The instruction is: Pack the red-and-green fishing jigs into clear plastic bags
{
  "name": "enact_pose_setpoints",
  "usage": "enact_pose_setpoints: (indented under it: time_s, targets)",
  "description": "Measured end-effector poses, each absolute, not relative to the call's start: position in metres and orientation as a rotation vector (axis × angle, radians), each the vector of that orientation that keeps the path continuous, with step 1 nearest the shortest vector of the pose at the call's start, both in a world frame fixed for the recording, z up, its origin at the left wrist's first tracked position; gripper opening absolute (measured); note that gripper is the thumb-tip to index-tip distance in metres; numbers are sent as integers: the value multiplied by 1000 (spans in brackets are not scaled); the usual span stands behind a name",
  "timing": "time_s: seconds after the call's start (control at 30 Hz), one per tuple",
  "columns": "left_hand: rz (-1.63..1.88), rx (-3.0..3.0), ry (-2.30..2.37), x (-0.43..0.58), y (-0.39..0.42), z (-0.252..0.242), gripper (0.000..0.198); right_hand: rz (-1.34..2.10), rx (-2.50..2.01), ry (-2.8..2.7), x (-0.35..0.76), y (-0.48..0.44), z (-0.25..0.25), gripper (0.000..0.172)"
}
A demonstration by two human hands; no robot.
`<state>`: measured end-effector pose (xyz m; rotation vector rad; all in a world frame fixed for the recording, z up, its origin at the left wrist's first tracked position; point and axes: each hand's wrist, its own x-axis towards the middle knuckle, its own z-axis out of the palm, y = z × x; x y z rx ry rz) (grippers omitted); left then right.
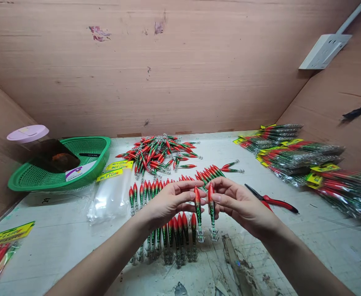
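In the head view, my left hand (172, 201) pinches a red and green squid jig (198, 207) by its upper body, with the hook crown hanging down. My right hand (237, 203) grips a second squid jig (211, 209) the same way, close beside the first and apart from it. Below my left hand stretches a row of squid jigs (175, 230) with their hooks toward me. Another row (135, 193) lies just behind it, partly hidden by my hands. More jigs (211, 173) lie side by side behind my right hand.
A loose heap of jigs (155, 152) lies at the back. Clear bags with yellow headers (109, 201) and a green basket (104, 158) holding a lidded cup are at left. Red-handled pliers (280, 202) and stacked packed jigs (297, 156) lie at right. A packed bag (5, 238) is front left.
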<state>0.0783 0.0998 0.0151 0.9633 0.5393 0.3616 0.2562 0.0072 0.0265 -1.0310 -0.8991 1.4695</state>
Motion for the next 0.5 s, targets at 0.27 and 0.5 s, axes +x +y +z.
enact_pose_setpoints:
  time_s: [0.27,0.5]
  targets:
    - [382,916,550,76,94,16,35,1517,-1052,-855,256,4,26,31]
    - [437,963,693,80,86,11,29,1414,-1146,-982,245,6,19,30]
